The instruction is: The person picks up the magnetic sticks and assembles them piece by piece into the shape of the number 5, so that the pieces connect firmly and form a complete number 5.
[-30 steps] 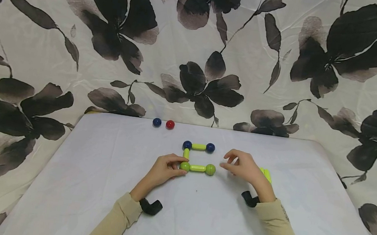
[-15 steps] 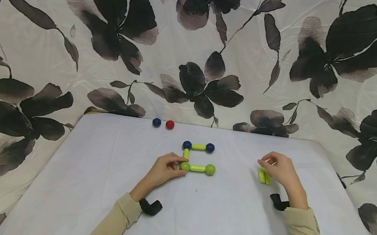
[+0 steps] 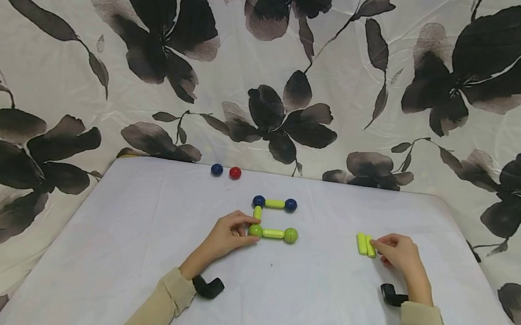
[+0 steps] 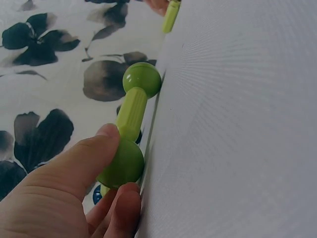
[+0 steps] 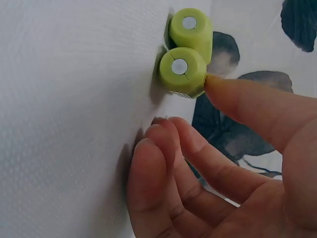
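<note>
My left hand [image 3: 229, 232] pinches a green ball [image 4: 121, 166] between thumb and fingertips. That ball is a corner of a magnetic rod-and-ball shape on the table. A yellow-green rod [image 3: 273, 234] joins it to a second green ball [image 3: 290, 235]. Another rod [image 3: 257, 213] leads back to a blue ball [image 3: 258, 201], where a rod [image 3: 275, 204] runs to another blue ball [image 3: 290, 205]. At the right, two loose yellow-green rods [image 5: 185, 74] lie side by side. The thumb of my right hand [image 3: 399, 251] touches the nearer rod; the other fingers are bent loosely below, apart from it.
A loose blue ball [image 3: 217, 169] and a red ball [image 3: 235, 172] sit at the back edge of the white-covered table [image 3: 167, 184]. A floral cloth [image 3: 272, 52] hangs behind. Black wrist devices [image 3: 209, 287] are worn on both arms.
My right hand has moved right, away from the joined shape, then come down beside the two loose rods. My left hand has stayed at the green ball.
</note>
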Tool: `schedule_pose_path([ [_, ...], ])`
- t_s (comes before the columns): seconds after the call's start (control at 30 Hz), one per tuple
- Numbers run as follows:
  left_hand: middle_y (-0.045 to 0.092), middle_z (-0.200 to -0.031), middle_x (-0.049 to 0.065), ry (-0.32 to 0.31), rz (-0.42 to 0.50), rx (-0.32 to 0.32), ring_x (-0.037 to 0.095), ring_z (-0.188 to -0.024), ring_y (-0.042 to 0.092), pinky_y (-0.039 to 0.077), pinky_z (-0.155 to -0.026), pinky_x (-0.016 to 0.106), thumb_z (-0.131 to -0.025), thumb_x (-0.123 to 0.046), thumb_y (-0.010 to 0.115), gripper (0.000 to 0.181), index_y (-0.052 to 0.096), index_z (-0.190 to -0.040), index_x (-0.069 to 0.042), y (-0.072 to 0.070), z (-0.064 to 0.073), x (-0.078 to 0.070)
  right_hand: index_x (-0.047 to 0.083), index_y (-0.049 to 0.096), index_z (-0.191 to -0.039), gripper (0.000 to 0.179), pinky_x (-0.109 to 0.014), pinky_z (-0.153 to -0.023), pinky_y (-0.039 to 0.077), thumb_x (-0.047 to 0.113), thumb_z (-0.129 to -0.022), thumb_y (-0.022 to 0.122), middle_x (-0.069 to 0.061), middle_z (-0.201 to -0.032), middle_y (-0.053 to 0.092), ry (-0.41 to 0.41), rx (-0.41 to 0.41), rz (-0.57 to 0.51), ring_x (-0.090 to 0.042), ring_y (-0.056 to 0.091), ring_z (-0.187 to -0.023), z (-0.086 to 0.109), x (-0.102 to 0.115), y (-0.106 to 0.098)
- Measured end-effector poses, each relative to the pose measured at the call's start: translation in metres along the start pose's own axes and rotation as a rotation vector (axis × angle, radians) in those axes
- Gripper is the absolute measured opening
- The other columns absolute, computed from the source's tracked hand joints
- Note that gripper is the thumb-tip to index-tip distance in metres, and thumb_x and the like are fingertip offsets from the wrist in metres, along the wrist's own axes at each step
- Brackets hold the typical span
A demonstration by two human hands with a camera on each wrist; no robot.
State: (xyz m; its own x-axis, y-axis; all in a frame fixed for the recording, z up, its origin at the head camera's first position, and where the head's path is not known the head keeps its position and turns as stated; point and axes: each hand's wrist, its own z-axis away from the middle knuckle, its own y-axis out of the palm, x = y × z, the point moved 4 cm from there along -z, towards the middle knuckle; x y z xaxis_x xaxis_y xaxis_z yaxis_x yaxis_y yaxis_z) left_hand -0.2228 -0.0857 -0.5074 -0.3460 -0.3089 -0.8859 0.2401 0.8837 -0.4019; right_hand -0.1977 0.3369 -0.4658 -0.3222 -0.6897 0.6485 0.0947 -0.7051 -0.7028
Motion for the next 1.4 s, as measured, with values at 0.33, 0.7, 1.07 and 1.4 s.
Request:
schedule_pose_path([
  [0.33, 0.065, -0.095, -0.005, -0.014, 0.002, 0.011, 0.014, -0.073, 0.057, 0.045, -0.062, 0.024, -0.082, -0.018, 0.083, 0.035, 0.075, -0.116, -0.015, 0.001, 0.001, 0.001, -0.008, 0.063, -0.109, 0.034, -0.030, -0.059, 0.051, 0.022, -0.092, 0.063, -0.007, -0.079, 0.064, 0.033, 0.048, -0.027, -0.016, 0.058, -0.065, 0.003, 0.001, 0.004],
  [0.7, 0.064, -0.094, -0.005, -0.021, -0.001, 0.009, 0.014, -0.073, 0.057, 0.045, -0.062, 0.024, -0.082, -0.018, 0.083, 0.034, 0.075, -0.115, -0.018, 0.001, 0.000, 0.001, -0.009, 0.061, -0.101, 0.030, -0.030, -0.056, 0.051, 0.017, -0.087, 0.066, -0.008, -0.070, 0.061, 0.053, 0.044, 0.015, -0.016, 0.058, -0.059, 0.006, 0.008, 0.004],
  [1.07, 0.064, -0.094, -0.005, -0.034, -0.008, 0.013, 0.014, -0.073, 0.057, 0.045, -0.063, 0.024, -0.082, -0.019, 0.083, 0.034, 0.075, -0.116, -0.017, 0.001, -0.001, 0.000, -0.009, 0.059, -0.112, 0.038, -0.031, -0.061, 0.046, 0.019, -0.088, 0.066, -0.006, -0.076, 0.064, -0.009, -0.024, -0.005, -0.017, 0.060, -0.065, 0.007, 0.028, -0.007],
  [1.4, 0.064, -0.094, -0.006, -0.017, 0.004, 0.011, 0.014, -0.072, 0.057, 0.045, -0.062, 0.024, -0.082, -0.020, 0.083, 0.033, 0.075, -0.114, -0.021, 0.001, -0.001, 0.001, -0.011, 0.056, -0.126, 0.045, -0.035, -0.066, 0.051, 0.015, -0.090, 0.064, -0.010, -0.086, 0.065, -0.127, -0.050, -0.082, -0.017, 0.061, -0.065, 0.013, 0.074, -0.003],
])
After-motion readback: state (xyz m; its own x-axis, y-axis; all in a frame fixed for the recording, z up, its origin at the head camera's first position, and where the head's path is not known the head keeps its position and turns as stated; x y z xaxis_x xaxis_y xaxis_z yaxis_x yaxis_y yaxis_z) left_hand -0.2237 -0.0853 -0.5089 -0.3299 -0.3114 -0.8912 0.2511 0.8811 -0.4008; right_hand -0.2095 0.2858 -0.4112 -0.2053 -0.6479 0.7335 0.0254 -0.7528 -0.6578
